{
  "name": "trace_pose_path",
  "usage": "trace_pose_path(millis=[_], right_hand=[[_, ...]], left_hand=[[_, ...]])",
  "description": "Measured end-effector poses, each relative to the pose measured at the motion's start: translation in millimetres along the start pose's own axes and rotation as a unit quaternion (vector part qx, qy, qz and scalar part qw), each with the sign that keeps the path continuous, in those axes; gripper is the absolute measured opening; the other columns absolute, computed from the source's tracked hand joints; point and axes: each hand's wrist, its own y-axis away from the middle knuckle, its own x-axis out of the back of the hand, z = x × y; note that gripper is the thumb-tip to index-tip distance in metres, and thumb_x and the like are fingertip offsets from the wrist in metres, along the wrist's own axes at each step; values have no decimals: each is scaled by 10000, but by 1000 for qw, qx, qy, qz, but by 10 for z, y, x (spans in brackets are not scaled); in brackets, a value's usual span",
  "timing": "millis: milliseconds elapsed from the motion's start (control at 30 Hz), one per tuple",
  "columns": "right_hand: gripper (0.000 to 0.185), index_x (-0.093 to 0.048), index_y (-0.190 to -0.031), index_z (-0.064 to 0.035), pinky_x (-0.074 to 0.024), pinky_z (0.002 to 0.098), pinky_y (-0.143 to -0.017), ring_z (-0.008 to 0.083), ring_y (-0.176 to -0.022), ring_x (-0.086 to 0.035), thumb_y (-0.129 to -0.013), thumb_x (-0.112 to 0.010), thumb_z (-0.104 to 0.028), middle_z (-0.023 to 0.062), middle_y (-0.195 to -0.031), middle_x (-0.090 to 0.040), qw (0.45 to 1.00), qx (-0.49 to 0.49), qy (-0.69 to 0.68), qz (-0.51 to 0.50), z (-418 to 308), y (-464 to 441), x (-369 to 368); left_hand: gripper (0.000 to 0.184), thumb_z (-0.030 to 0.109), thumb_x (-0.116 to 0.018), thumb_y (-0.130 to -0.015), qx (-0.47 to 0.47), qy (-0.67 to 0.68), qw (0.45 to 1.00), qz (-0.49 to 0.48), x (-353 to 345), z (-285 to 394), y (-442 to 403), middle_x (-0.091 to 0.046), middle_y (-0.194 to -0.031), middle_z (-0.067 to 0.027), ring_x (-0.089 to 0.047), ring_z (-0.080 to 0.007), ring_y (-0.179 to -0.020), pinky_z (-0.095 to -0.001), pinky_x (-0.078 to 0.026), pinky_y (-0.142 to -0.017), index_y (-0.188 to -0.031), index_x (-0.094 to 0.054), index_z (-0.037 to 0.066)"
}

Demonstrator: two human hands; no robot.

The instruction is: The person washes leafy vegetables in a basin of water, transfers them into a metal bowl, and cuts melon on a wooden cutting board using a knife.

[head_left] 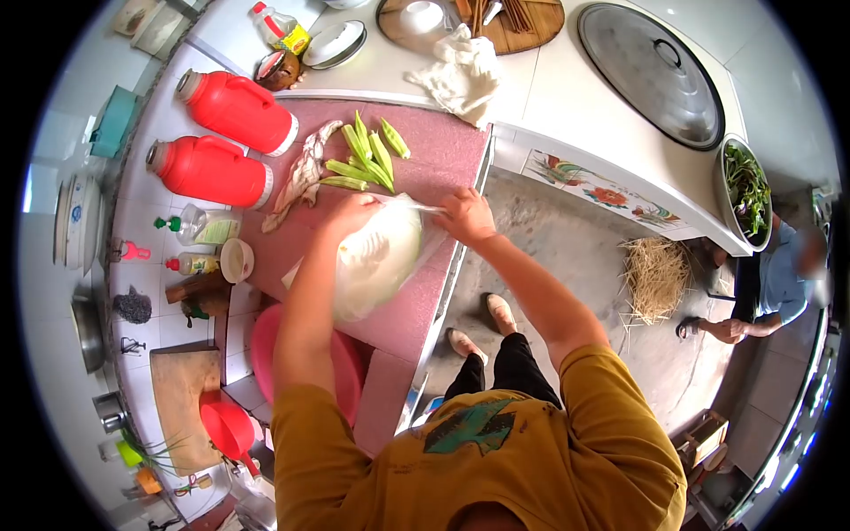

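A clear plastic bag (359, 305) with a large pale, rounded thing (390, 243) inside lies on the pink counter (434, 159); I cannot make out what kind of thing it is. My left hand (356, 213) is closed on the bag's upper left edge. At the upper right, my right hand (467, 215) pinches the bag's rim, and the plastic is stretched between both hands. Just beyond the bag lie several green okra pods (365, 152). A crumpled cloth (304, 174) is left of the okra.
Two red thermos flasks (237, 112) lie across the left view beside bottles (205, 225) and a small bowl (236, 260). A pink basin (347, 372) sits below the counter. Beyond are a white cloth (465, 73) and a large pot lid (651, 73). A person (779, 288) sits at right.
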Motion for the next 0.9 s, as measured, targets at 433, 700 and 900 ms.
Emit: trace_pose_path(millis=[433,700,900], right_hand=[[354,-561,-1199,-111,-502,416,-869,309,-1110,-576,-876,-538,-254,165,-1189,-597,916,-174,-16,-360,111,1198,-1483],[314,-570,-1168,-114,-515,413,-830,321,-1087,-578,-868,-519,-191,159,-1158,-584,959,-2,19,-284,-282,1086,-2157],[312,-566,-1165,-124,-515,417,-825,324,-1076,-580,-863,-516,-178,147,-1140,-583,953,-8,48,-300,-267,1110,-1956]], left_hand=[[254,160,-619,-861,-128,-119,983,50,-20,-37,579,-647,-935,-182,-616,-306,-826,-369,-485,-773,-1036,-619,-23],[346,62,-627,-781,-276,-254,918,126,-137,80,1449,-614,-1120,-162,-571,-327,-1065,-402,-456,-914,-1126,-611,46],[416,158,-669,-809,-152,-171,891,391,215,-628,1551,-561,-1228,-199,-543,-346,-1122,-406,-438,-940,-1190,-583,15]])
